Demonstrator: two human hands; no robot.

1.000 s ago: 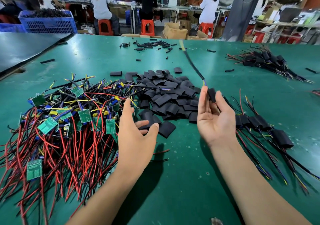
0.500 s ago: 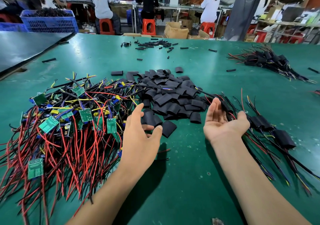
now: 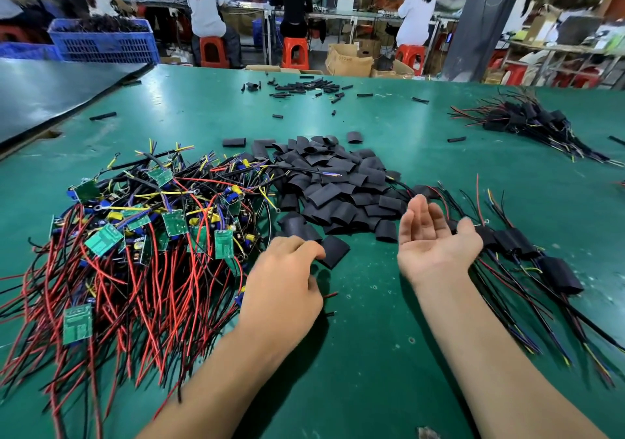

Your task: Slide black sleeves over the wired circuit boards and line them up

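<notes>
A tangled heap of green circuit boards with red, black and yellow wires [image 3: 135, 235] covers the table's left side. Loose flat black sleeves [image 3: 338, 188] are piled in the middle. To the right lies a row of sleeved boards [image 3: 527, 249] with their wires trailing toward me. My left hand [image 3: 287, 276] is palm down at the near edge of the sleeve pile, its fingertips touching one black sleeve [image 3: 334, 250]; whether it grips it is unclear. My right hand [image 3: 436, 235] is palm up and open beside the sleeved row, holding nothing.
The green table [image 3: 372, 354] stretches ahead. A second bundle of sleeved boards [image 3: 527, 120] lies at the far right, and small black tube pieces [image 3: 304, 88] are scattered at the back. A blue crate [image 3: 105, 42] stands far left. People sit at benches beyond.
My right hand came down from holding a sleeved board and its wire in the air, laid it by the right-hand row, and now rests empty. My left hand dropped onto a sleeve.
</notes>
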